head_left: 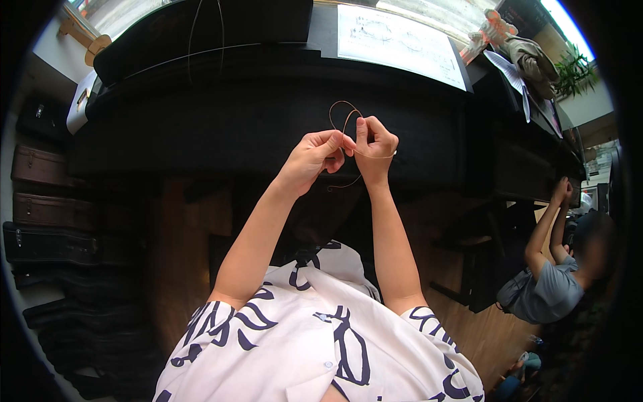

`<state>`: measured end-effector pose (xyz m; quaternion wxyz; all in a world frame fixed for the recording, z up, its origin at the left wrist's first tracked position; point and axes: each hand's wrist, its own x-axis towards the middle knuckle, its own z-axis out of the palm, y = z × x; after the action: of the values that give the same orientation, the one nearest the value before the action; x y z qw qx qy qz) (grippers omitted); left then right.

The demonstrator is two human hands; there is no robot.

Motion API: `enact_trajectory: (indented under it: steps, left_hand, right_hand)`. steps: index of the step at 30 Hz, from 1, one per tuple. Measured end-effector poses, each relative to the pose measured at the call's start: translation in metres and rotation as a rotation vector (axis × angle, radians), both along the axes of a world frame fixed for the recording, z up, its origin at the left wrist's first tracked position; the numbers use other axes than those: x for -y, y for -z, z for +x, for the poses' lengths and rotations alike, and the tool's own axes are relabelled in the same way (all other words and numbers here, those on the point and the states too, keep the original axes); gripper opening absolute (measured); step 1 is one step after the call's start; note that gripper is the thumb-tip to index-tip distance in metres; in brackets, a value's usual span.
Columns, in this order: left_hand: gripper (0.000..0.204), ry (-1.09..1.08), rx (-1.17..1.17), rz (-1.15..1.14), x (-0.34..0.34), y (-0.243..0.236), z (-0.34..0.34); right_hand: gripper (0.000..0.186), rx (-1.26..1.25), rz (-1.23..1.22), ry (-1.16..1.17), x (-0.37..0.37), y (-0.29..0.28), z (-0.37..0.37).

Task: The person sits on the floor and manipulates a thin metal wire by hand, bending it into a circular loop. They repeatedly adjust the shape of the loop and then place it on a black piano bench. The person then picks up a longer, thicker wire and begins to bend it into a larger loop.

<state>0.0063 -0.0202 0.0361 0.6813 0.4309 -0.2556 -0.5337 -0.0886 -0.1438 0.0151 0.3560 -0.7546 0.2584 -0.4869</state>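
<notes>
Above the near edge of a black table (268, 120), both my hands work on a thin copper-coloured wire (341, 102). The thumb and fingertips of my left hand (301, 164) are pinched together on it. Close beside, my right hand (375, 151) is closed round the wire, its thumb pointing up. Two loops of the wire rise above the hands. Another stretch runs across the right hand toward a small pale spot at its outer side. One loose end curves below the hands and finishes in a small hook.
A white printed sheet (402, 47) lies at the back of the table. Further left stands a large black panel (201, 37) with thin pale wire across it. Dark cases (47, 167) are stacked at left. A person (549, 285) in grey works at right, near a plant (576, 72).
</notes>
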Motion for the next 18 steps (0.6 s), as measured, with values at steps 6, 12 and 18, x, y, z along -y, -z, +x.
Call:
enact_trajectory:
  steps: [6, 12, 18]
  left_hand:
    - [0.061, -0.006, -0.139, 0.041, 0.002, 0.000, 0.001]
    - [0.087, 0.011, 0.256, 0.082, 0.009, 0.003, -0.001]
    - [0.104, -0.128, 0.308, 0.076, 0.014, 0.009, -0.004]
  right_hand:
    - [0.027, 0.013, -0.028, -0.060, 0.000, 0.000, -0.002]
    - [0.025, 0.036, -0.012, -0.063, -0.001, 0.001, -0.003]
    - [0.024, 0.031, -0.003, -0.062, -0.002, 0.000, -0.002]
